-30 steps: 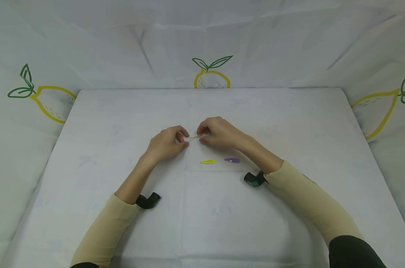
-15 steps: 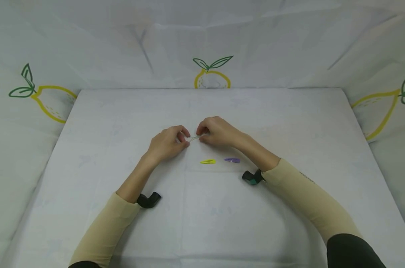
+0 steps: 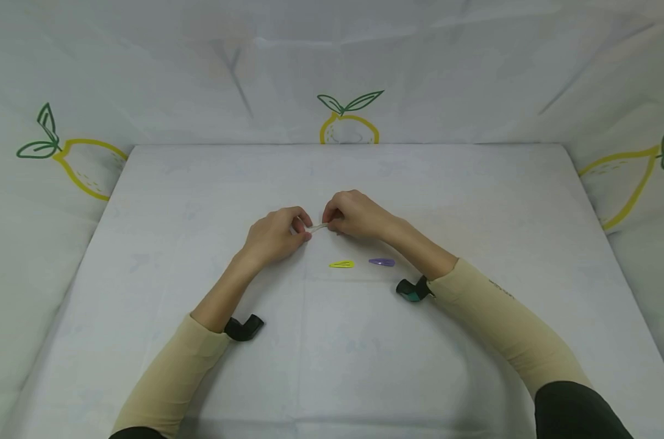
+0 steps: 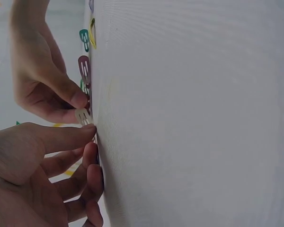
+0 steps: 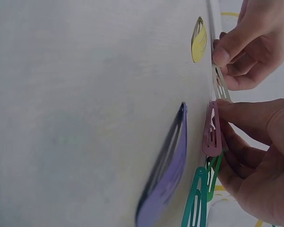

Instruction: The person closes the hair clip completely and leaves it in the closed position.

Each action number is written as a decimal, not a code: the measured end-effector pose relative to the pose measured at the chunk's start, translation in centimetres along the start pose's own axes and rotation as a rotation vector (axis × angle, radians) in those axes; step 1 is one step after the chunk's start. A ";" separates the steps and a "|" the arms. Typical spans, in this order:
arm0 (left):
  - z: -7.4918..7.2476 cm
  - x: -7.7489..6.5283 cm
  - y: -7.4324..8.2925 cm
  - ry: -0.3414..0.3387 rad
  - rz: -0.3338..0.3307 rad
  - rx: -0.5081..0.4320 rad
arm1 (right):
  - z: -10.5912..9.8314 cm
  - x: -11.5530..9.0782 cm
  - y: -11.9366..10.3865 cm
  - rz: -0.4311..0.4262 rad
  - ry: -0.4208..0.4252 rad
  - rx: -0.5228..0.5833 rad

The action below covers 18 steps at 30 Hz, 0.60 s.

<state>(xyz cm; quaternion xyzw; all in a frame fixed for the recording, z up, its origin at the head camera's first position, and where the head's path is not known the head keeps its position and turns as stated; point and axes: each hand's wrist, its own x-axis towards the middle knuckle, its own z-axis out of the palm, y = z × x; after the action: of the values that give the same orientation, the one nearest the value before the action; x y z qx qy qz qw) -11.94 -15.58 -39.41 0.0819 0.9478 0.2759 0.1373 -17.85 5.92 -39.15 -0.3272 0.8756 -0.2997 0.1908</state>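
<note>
A pale, off-white snap hair clip (image 3: 317, 227) spans the gap between the two hands, just over the table. My left hand (image 3: 274, 236) pinches one end between thumb and fingers. The thumb and fingertips of my right hand (image 3: 359, 214) pinch the other, slotted end, partly covering it. Beside the right fingers in the right wrist view are a pink hair clip (image 5: 212, 135), a green hair clip (image 5: 215, 177) and a teal hair clip (image 5: 197, 196). That hand hides these from the head view. Nearer the body lie a yellow hair clip (image 3: 341, 264) and a purple hair clip (image 3: 382, 262).
A white cloth covers the table (image 3: 332, 353), and a white cloth wall (image 3: 447, 79) with lemon drawings rises behind it and at both sides. Black wrist-camera mounts (image 3: 244, 328) jut inward from the sleeves, low over the table.
The strips of the off-white hair clip stood apart earlier and now lie closer together. The right fingertips have shifted slightly at its end; the left hand is almost still.
</note>
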 end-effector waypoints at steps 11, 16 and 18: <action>0.1 -0.2 0.3 -0.009 -0.011 0.001 | 0.1 -0.5 0.0 -0.012 0.024 0.006; 0.1 -0.3 0.5 -0.017 -0.014 -0.006 | 0.0 -1.0 -0.2 -0.015 0.049 0.016; 0.0 -0.4 0.6 -0.018 -0.013 -0.009 | 0.0 -1.1 -0.3 -0.017 0.060 0.019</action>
<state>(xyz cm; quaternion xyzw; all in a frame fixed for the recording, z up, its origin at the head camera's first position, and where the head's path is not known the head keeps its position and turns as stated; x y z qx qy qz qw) -11.54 -15.19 -39.05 0.0774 0.9457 0.2786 0.1482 -16.92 6.55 -38.77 -0.3236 0.8753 -0.3191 0.1651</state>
